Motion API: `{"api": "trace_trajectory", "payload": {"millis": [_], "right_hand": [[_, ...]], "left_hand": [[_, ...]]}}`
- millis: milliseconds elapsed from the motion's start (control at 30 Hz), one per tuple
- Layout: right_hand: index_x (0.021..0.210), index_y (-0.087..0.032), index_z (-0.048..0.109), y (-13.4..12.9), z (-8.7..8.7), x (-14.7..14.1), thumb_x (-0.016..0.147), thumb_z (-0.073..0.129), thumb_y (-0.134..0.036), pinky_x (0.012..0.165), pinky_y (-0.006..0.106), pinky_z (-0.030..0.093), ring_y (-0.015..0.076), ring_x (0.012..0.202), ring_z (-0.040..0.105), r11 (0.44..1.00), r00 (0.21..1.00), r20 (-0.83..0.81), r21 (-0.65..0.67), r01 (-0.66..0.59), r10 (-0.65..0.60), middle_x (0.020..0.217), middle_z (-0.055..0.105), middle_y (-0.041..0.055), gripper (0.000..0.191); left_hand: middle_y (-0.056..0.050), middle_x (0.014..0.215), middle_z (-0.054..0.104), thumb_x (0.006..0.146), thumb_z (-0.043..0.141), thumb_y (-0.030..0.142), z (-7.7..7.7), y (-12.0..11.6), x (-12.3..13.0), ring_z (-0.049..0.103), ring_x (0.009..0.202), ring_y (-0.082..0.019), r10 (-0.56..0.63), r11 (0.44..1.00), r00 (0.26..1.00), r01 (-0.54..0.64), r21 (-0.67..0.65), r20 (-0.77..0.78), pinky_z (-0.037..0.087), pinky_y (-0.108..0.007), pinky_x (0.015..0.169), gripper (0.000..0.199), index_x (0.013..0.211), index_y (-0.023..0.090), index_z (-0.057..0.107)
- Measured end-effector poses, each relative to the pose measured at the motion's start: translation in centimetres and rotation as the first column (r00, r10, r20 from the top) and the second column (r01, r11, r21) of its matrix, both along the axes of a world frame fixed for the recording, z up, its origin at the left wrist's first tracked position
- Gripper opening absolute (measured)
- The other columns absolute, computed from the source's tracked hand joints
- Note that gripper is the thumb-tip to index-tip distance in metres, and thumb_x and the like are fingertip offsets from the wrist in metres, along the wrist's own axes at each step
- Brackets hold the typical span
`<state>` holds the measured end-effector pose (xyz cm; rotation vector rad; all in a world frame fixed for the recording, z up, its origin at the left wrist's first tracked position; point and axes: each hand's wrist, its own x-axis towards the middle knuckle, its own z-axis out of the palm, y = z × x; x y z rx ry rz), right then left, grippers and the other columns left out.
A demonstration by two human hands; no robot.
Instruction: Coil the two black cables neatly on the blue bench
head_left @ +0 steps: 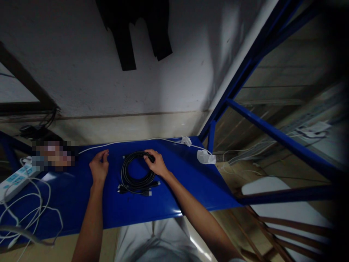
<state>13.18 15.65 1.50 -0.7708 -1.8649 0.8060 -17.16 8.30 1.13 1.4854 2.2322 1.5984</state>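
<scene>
A coil of black cables (125,174) lies on the blue table (131,211), with several plug ends sticking out at its lower side and one at its upper left. My right hand (156,163) is closed around the upper right of the coil, its thumb over the inner edge and its fingers on the outer side. Left of the coil and apart from it, my left hand (99,166) hovers at the table with its fingers bent and a small gap between thumb and fingertips. Nothing shows in it.
At the left are a white power strip (19,178) and loose white cords (40,203). A white cable with wrapped white bundles (205,157) runs along the back edge. Blue frame bars (272,134) and a chair (286,203) stand at the right. Dark clothing (131,22) hangs on the wall.
</scene>
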Motion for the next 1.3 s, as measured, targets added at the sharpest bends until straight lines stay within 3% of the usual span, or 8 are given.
{"api": "trace_trajectory", "payload": {"millis": [167, 400, 633, 800, 967, 1067, 1167, 1300], "right_hand": [[0.126, -0.025, 0.077, 0.0, 0.1, 0.0, 0.105, 0.064, -0.033, 0.103, 0.045, 0.054, 0.0246, 0.107, 0.076, 1.000, 1.000, -0.006, -0.001, -0.022, 0.022, 0.121, 0.082, 0.0072, 0.026], [0.127, -0.028, 0.080, 0.0, 0.3, -0.1, 0.106, 0.065, -0.036, 0.106, 0.045, 0.053, 0.0256, 0.110, 0.077, 0.999, 0.998, -0.043, -0.011, -0.041, 0.040, 0.124, 0.082, 0.0069, 0.027], [0.122, -0.027, 0.081, 0.2, 0.2, -0.1, 0.105, 0.067, -0.036, 0.100, 0.041, 0.054, 0.0246, 0.100, 0.076, 0.998, 0.997, -0.063, -0.049, -0.043, 0.040, 0.119, 0.083, 0.0063, 0.024], [0.120, -0.025, 0.078, 0.1, 0.2, -0.2, 0.101, 0.073, -0.043, 0.103, 0.040, 0.053, 0.0255, 0.109, 0.075, 0.991, 0.996, -0.054, -0.110, -0.081, 0.075, 0.119, 0.081, 0.0075, 0.027], [0.110, -0.023, 0.073, 0.5, 0.4, -0.4, 0.098, 0.074, -0.050, 0.094, 0.035, 0.055, 0.0227, 0.100, 0.074, 0.965, 0.993, -0.086, -0.243, -0.099, 0.080, 0.106, 0.079, 0.0058, 0.030], [0.116, -0.023, 0.063, 1.6, 1.0, -0.5, 0.090, 0.082, -0.050, 0.086, 0.033, 0.055, 0.0207, 0.087, 0.075, 0.908, 0.979, -0.143, -0.373, -0.189, 0.145, 0.092, 0.078, 0.0020, 0.042], [0.126, -0.021, 0.056, 3.6, 2.1, -0.3, 0.084, 0.088, -0.046, 0.074, 0.029, 0.053, 0.0176, 0.073, 0.072, 0.788, 0.938, -0.168, -0.510, -0.345, 0.302, 0.078, 0.076, -0.0025, 0.059], [0.101, -0.017, 0.066, 6.4, 4.1, -0.2, 0.082, 0.091, -0.040, 0.076, 0.025, 0.052, 0.0140, 0.076, 0.073, 0.576, 0.809, -0.155, -0.629, -0.523, 0.567, 0.082, 0.078, 0.0014, 0.039]], "left_hand": [[-0.015, 0.116, 0.081, 0.101, 0.066, 0.050, 2.6, 0.4, 4.2, 0.079, 0.107, -0.026, -0.133, 0.984, 0.972, 0.106, 0.145, 0.195, 0.059, -0.044, 0.105, 0.048, 0.130, 0.013, 0.074], [-0.006, 0.110, 0.084, 0.099, 0.069, 0.049, 6.4, 3.3, 8.8, 0.078, 0.103, -0.025, -0.424, 0.906, 0.905, 0.424, -0.006, -0.010, 0.060, -0.041, 0.102, 0.031, 0.110, 0.023, 0.083], [-0.002, 0.118, 0.083, 0.103, 0.065, 0.036, 5.4, 5.3, 10.9, 0.079, 0.111, -0.026, -0.559, 0.821, 0.814, 0.516, -0.244, -0.159, 0.058, -0.040, 0.105, 0.020, 0.111, 0.032, 0.083], [-0.001, 0.118, 0.083, 0.105, 0.063, 0.038, 5.9, 4.9, 10.4, 0.079, 0.112, -0.026, -0.603, 0.782, 0.790, 0.557, -0.278, -0.112, 0.059, -0.039, 0.105, 0.022, 0.112, 0.031, 0.083], [-0.001, 0.120, 0.083, 0.106, 0.060, 0.037, 6.4, 4.3, 10.4, 0.079, 0.114, -0.026, -0.659, 0.735, 0.749, 0.620, -0.276, -0.072, 0.059, -0.038, 0.104, 0.025, 0.116, 0.030, 0.082], [-0.001, 0.121, 0.082, 0.107, 0.058, 0.037, 6.4, 3.9, 10.6, 0.079, 0.113, -0.026, -0.676, 0.723, 0.734, 0.645, -0.246, -0.063, 0.060, -0.037, 0.102, 0.026, 0.119, 0.030, 0.081], [-0.002, 0.122, 0.082, 0.107, 0.058, 0.036, 6.4, 3.6, 10.6, 0.079, 0.112, -0.025, -0.674, 0.732, 0.735, 0.651, -0.199, -0.076, 0.061, -0.037, 0.101, 0.026, 0.119, 0.029, 0.081], [-0.004, 0.122, 0.082, 0.108, 0.057, 0.035, 6.3, 3.5, 10.6, 0.079, 0.112, -0.026, -0.666, 0.744, 0.738, 0.645, -0.174, -0.112, 0.060, -0.038, 0.101, 0.026, 0.120, 0.028, 0.079]]}}
